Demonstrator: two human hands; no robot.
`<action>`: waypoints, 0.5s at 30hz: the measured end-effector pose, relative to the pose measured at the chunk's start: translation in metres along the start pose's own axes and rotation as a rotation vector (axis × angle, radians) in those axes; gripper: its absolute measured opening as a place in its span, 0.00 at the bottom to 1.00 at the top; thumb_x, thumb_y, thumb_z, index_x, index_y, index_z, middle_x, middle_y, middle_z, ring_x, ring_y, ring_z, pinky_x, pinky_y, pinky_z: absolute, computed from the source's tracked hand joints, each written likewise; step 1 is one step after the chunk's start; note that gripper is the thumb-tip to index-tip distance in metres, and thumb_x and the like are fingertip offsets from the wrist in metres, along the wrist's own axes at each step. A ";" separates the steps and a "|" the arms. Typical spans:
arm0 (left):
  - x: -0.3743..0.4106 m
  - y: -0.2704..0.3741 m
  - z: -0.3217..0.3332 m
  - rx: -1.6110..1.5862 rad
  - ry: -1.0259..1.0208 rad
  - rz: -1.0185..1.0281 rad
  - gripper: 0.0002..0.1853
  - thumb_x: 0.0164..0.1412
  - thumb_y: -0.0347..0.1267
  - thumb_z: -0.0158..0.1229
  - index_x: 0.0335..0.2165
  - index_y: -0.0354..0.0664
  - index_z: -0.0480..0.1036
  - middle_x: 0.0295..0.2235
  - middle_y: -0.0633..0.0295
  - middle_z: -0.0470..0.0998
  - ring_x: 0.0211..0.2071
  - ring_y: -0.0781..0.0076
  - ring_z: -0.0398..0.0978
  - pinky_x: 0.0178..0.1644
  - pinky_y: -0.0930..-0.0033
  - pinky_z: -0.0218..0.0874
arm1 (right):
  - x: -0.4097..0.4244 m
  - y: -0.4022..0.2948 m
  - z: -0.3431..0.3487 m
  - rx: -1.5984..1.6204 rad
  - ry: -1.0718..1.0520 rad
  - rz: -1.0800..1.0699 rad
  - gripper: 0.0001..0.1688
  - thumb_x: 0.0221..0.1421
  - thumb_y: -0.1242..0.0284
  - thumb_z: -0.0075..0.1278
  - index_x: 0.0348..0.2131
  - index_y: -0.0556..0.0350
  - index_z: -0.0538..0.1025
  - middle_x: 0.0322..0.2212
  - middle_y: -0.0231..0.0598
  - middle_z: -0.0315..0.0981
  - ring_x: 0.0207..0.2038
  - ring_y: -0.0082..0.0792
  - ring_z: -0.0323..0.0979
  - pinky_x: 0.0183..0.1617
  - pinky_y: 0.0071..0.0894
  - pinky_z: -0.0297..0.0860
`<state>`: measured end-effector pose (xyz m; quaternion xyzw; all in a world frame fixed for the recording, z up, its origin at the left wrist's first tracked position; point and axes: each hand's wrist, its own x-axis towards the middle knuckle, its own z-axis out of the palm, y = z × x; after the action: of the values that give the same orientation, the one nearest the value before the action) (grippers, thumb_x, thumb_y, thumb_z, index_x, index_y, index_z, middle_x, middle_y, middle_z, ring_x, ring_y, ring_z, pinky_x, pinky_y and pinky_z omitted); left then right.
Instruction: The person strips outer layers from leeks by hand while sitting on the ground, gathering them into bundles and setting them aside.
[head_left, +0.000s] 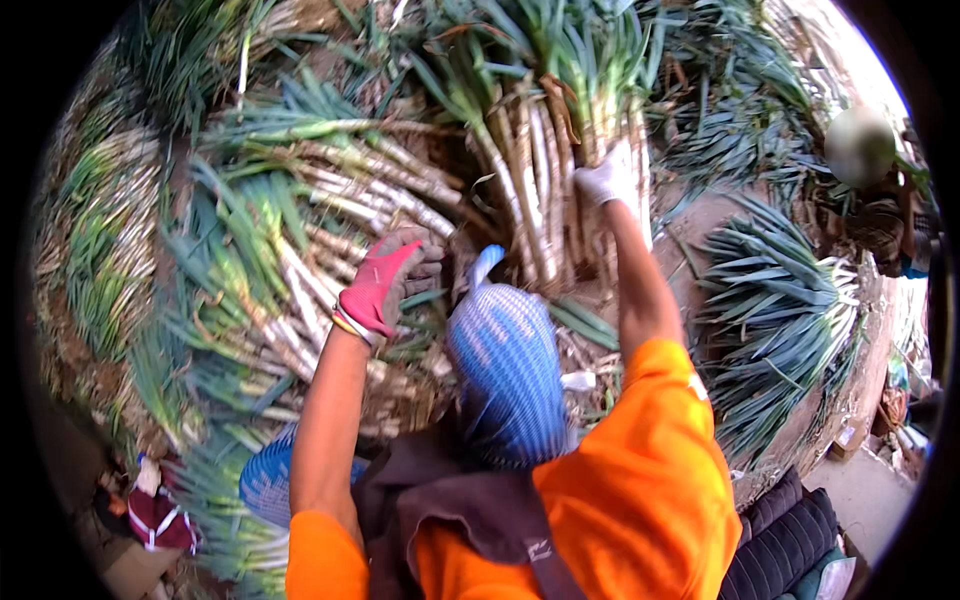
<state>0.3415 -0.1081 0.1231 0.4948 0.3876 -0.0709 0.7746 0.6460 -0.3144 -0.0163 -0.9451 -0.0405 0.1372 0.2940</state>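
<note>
My right hand (606, 176), in a white glove, is closed around pale stalks in an upright bunch of long green onions (619, 86). Just left of it, more onions (529, 172) stand with brown, dry outer skins and their root ends down. My left hand (390, 277) wears a red glove with a grey palm. Its fingers are extended, and I see nothing held in them. Beside and behind that hand lies a loose heap of green onions (292, 285), white stems towards me. Between my arms is a knee in blue patterned fabric (510, 367).
At the right, a fanned bundle of onions (780, 322) rests on the ground, with another person (885, 195) beyond it. Further piles (112, 225) line the left side. Dark ribbed cushion-like items (780, 540) sit at lower right. A maroon item with white straps (159, 517) lies at lower left.
</note>
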 end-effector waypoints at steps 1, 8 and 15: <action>-0.002 0.005 -0.011 -0.049 0.022 0.067 0.21 0.61 0.42 0.53 0.50 0.47 0.67 0.36 0.61 0.76 0.34 0.72 0.75 0.41 0.67 0.69 | 0.018 0.014 0.001 0.052 0.016 -0.123 0.62 0.37 0.58 0.62 0.60 0.73 0.47 0.54 0.64 0.59 0.56 0.56 0.60 0.59 0.43 0.60; -0.049 -0.061 -0.124 -0.302 0.313 -0.052 0.18 0.61 0.42 0.54 0.45 0.46 0.66 0.37 0.60 0.75 0.36 0.67 0.75 0.40 0.60 0.70 | -0.020 0.017 0.027 -0.128 0.186 -0.139 0.64 0.37 0.55 0.61 0.63 0.65 0.45 0.57 0.63 0.56 0.57 0.56 0.60 0.61 0.40 0.58; -0.029 -0.069 -0.174 -0.370 0.281 -0.062 0.17 0.59 0.41 0.57 0.44 0.47 0.67 0.39 0.58 0.75 0.38 0.65 0.75 0.42 0.60 0.69 | -0.099 -0.124 0.033 -0.229 0.165 -0.751 0.48 0.41 0.71 0.62 0.60 0.53 0.57 0.55 0.52 0.60 0.57 0.49 0.61 0.58 0.41 0.62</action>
<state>0.1951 -0.0076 0.0567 0.3372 0.5129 0.0474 0.7880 0.5420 -0.2101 0.0511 -0.8990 -0.3743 -0.0616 0.2188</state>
